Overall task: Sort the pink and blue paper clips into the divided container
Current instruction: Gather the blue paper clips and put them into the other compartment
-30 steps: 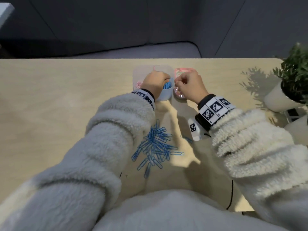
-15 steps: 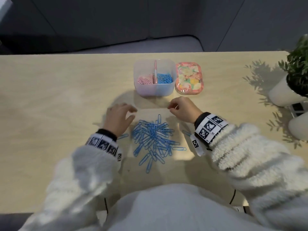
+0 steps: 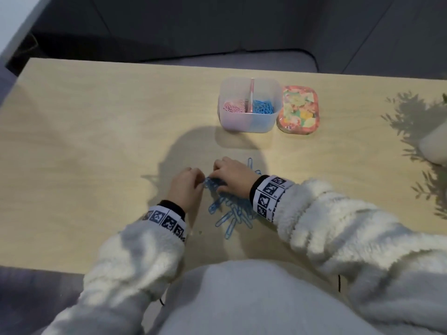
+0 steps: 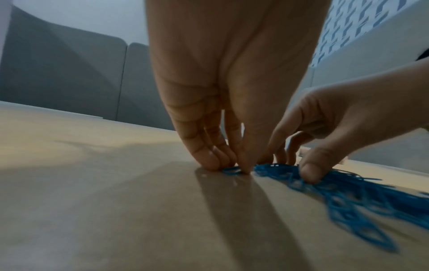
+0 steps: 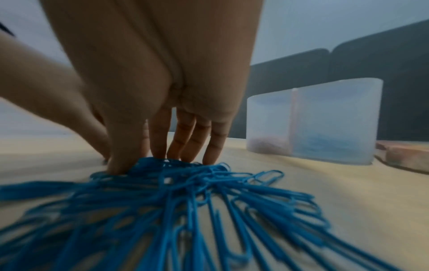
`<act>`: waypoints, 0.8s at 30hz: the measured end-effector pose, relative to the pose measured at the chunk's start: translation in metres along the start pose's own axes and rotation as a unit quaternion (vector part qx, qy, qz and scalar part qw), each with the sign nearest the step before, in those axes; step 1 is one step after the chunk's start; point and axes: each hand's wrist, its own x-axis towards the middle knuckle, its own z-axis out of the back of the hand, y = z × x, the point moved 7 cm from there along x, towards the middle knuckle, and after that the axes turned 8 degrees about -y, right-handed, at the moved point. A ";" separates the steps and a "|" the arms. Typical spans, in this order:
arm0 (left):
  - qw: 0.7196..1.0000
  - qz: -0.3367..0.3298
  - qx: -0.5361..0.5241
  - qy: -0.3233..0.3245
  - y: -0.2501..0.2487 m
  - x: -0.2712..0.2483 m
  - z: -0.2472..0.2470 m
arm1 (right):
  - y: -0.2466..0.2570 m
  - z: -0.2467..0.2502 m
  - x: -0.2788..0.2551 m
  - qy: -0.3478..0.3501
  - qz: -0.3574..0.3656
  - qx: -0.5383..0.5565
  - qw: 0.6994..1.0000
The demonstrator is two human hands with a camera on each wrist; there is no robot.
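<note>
A translucent divided container [image 3: 249, 124] stands at the far middle of the table, pink clips [image 3: 233, 108] in its left compartment and blue clips [image 3: 263, 108] in its right. A pile of blue paper clips [image 3: 232, 211] lies on the table near me. My left hand [image 3: 202, 183] is at the pile's left edge, thumb and fingertips pinching one blue clip [image 4: 232, 170] against the table. My right hand [image 3: 217, 182] is over the pile's far end. Its thumb [image 5: 116, 168] and fingers [image 5: 185, 154] dig into the blue clips [image 5: 185, 201] from both sides.
A flat lid with a flowery print [image 3: 298, 110] lies just right of the container [image 5: 313, 124]. A white plant pot [image 3: 435, 151] stands at the right table edge and casts leaf shadows. The light wooden table [image 3: 96, 141] stretches off to the left.
Both hands drew back from the container and lid to the blue pile and came down on it. The right hand moved left across the pile to meet the left.
</note>
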 end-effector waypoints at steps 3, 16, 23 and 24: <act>0.999 -0.023 -0.028 0.031 -0.013 -0.008 -0.009 | -0.003 0.000 -0.008 -0.023 -0.008 -0.025 0.999; 0.995 -0.060 -0.018 0.083 -0.023 -0.003 -0.019 | -0.046 0.025 -0.040 -0.142 -0.152 0.085 0.974; 0.987 -0.096 0.070 0.111 -0.034 0.002 -0.025 | -0.103 0.109 -0.036 -0.287 -0.249 0.205 0.902; 0.985 -0.100 0.079 0.112 -0.036 0.002 -0.025 | -0.116 0.122 -0.034 -0.312 -0.268 0.202 0.889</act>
